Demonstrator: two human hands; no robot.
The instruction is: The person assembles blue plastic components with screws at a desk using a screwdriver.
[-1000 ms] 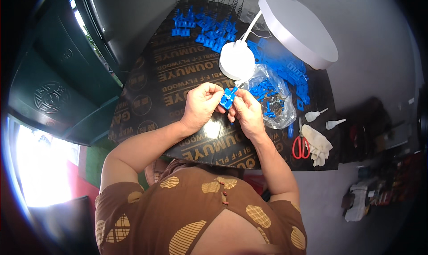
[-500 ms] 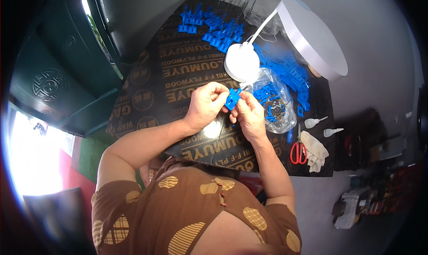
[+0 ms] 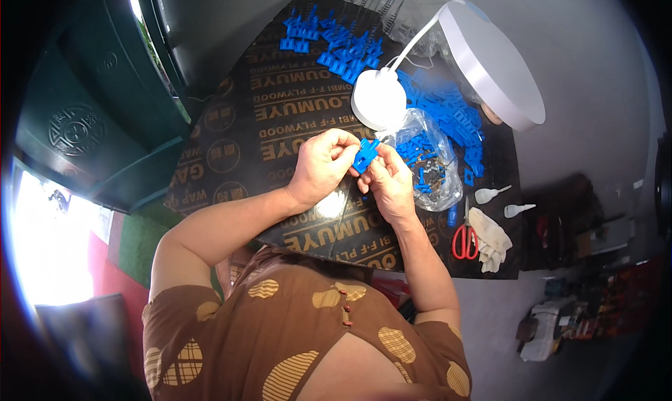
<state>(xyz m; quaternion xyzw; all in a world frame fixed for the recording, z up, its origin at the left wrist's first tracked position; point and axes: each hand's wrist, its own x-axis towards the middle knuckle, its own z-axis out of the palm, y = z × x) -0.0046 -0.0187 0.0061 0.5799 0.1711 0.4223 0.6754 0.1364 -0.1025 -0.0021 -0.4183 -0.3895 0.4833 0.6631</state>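
I have my left grip (image 3: 320,168) and right grip (image 3: 392,187) both pinched on one small blue plastic part (image 3: 365,156), which I hold between them over the dark tabletop (image 3: 280,124). Just right of the right grip sits a clear bag (image 3: 450,189) of blue pieces (image 3: 420,147); red-handled scissors (image 3: 465,243) lie beside a white cloth (image 3: 492,241).

With my left hand (image 3: 320,168) and right hand (image 3: 390,185) I pinch a small blue plastic part (image 3: 365,156) above the black tabletop (image 3: 262,124); red-handled scissors (image 3: 466,226) (beside a white cloth (image 3: 490,240)) lie to my right.
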